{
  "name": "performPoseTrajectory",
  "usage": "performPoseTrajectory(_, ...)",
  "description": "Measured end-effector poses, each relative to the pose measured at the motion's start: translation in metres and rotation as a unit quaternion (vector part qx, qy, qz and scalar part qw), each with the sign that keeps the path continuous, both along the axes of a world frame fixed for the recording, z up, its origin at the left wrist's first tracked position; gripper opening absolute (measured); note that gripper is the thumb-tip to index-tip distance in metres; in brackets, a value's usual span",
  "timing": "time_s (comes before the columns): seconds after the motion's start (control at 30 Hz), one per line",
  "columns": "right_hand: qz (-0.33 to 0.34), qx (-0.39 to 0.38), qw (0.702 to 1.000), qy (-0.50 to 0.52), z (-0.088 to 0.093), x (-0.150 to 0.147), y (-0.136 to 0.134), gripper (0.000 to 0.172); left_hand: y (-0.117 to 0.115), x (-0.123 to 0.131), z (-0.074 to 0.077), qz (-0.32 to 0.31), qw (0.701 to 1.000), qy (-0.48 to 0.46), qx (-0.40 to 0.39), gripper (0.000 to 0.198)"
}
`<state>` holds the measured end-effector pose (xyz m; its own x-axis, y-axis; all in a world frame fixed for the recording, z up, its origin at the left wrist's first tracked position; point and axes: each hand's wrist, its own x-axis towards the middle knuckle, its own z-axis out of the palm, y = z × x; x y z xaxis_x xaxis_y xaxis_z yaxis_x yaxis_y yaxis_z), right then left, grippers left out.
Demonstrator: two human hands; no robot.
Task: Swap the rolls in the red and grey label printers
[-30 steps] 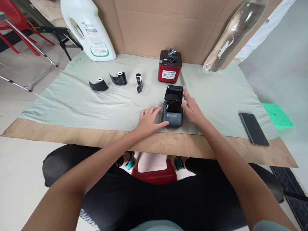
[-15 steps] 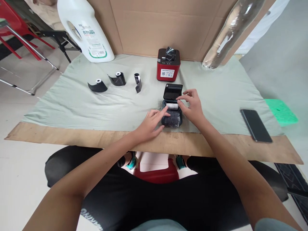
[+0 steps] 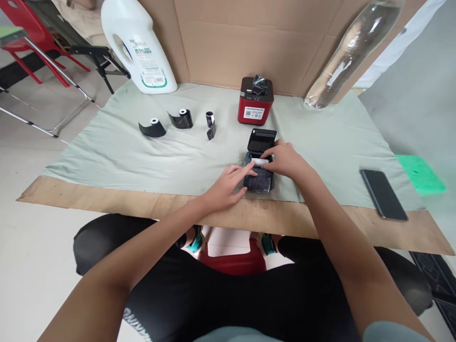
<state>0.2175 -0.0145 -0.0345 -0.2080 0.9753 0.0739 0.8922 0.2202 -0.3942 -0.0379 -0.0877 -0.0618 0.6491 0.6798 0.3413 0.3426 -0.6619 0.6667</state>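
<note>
A small dark portable receipt printer [image 3: 259, 182] lies near the front of the cloth with its black lid [image 3: 262, 140] raised. In its compartment sits a white paper roll [image 3: 259, 162]. My left hand [image 3: 230, 186] rests against the printer's left side, fingers stretched out, the index fingertip touching the roll's left part. Over the right side of the compartment bends my right hand [image 3: 288, 159], its thumb and fingers closed around the right end of the roll. Part of the compartment is hidden under that hand.
Behind the printer stands a red and black box-shaped printer [image 3: 255, 104]. Partly unrolled black-backed paper rolls [image 3: 181, 118] lie to the left. A white detergent bottle [image 3: 147, 57], a clear bottle [image 3: 351, 57] by the cardboard [image 3: 245, 42], and a phone [image 3: 383, 194] surround the workspace.
My right hand has moved from the lid's hinge area down over the compartment, its fingers closing on the roll. My left hand stays on the printer. The view has shifted slightly.
</note>
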Motion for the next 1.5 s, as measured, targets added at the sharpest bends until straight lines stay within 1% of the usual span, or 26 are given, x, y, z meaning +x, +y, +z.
performPoseTrajectory(0.13, 0.024, -0.017, 0.997, -0.072, 0.016, -0.008, -0.010, 0.032, 0.002, 0.000, -0.005, -0.009, 0.999, -0.038, 0.011, 0.086)
performPoseTrajectory(0.23, 0.004, -0.005, 0.998, -0.070, 0.021, -0.012, -0.019, 0.035, 0.003, 0.001, -0.007, -0.016, 0.998, -0.053, 0.018, 0.086)
performPoseTrajectory(0.37, -0.014, 0.039, 0.999, -0.002, 0.023, -0.010, -0.024, 0.030, 0.002, 0.001, -0.007, -0.018, 0.998, -0.063, 0.025, 0.085)
performPoseTrajectory(0.47, -0.019, 0.067, 0.996, 0.050, 0.031, -0.004, -0.035, 0.028, 0.003, 0.000, -0.008, -0.020, 0.996, -0.083, 0.013, 0.079)
performPoseTrajectory(0.53, -0.023, 0.080, 0.992, 0.095, 0.040, 0.000, -0.052, 0.027, 0.004, -0.001, -0.009, -0.010, 0.992, -0.125, -0.001, 0.069)
performPoseTrajectory(0.57, -0.023, 0.078, 0.989, 0.123, 0.044, 0.001, -0.062, 0.027, 0.004, -0.002, -0.009, 0.004, 0.988, -0.156, -0.007, 0.061)
performPoseTrajectory(0.63, -0.013, 0.055, 0.982, 0.180, 0.051, 0.000, -0.083, 0.025, 0.004, -0.003, -0.006, 0.047, 0.974, -0.218, -0.021, 0.043)
performPoseTrajectory(0.67, -0.001, 0.038, 0.978, 0.205, 0.053, -0.002, -0.093, 0.025, 0.003, -0.003, -0.004, 0.068, 0.967, -0.241, -0.036, 0.038)
performPoseTrajectory(0.7, 0.016, 0.023, 0.974, 0.224, 0.054, -0.006, -0.101, 0.024, 0.002, -0.004, -0.001, 0.078, 0.962, -0.257, -0.056, 0.036)
performPoseTrajectory(0.77, 0.053, 0.005, 0.967, 0.250, 0.053, -0.016, -0.111, 0.023, -0.002, -0.005, 0.006, 0.063, 0.955, -0.269, -0.111, 0.043)
performPoseTrajectory(0.83, 0.084, -0.001, 0.960, 0.266, 0.048, -0.027, -0.116, 0.023, -0.008, -0.006, 0.012, 0.040, 0.951, -0.259, -0.162, 0.050)
performPoseTrajectory(0.9, 0.107, 0.000, 0.953, 0.282, 0.041, -0.035, -0.118, 0.025, -0.014, -0.009, 0.016, 0.056, 0.953, -0.233, -0.187, 0.048)
performPoseTrajectory(0.97, 0.125, 0.010, 0.945, 0.301, 0.035, -0.040, -0.120, 0.028, -0.020, -0.011, 0.017, 0.090, 0.954, -0.209, -0.193, 0.042)
performPoseTrajectory(1.03, 0.142, 0.033, 0.937, 0.317, 0.029, -0.043, -0.122, 0.031, -0.023, -0.013, 0.016, 0.102, 0.954, -0.198, -0.199, 0.041)
performPoseTrajectory(1.17, 0.158, 0.072, 0.925, 0.338, 0.021, -0.045, -0.126, 0.033, -0.024, -0.014, 0.011, 0.091, 0.954, -0.186, -0.216, 0.045)
performPoseTrajectory(1.33, 0.146, 0.066, 0.919, 0.361, 0.013, -0.047, -0.124, 0.032, -0.025, -0.013, 0.012, 0.097, 0.956, -0.174, -0.217, 0.045)
performPoseTrajectory(1.5, 0.141, 0.062, 0.920, 0.359, 0.008, -0.046, -0.124, 0.030, -0.024, -0.013, 0.011, 0.069, 0.958, -0.169, -0.219, 0.042)
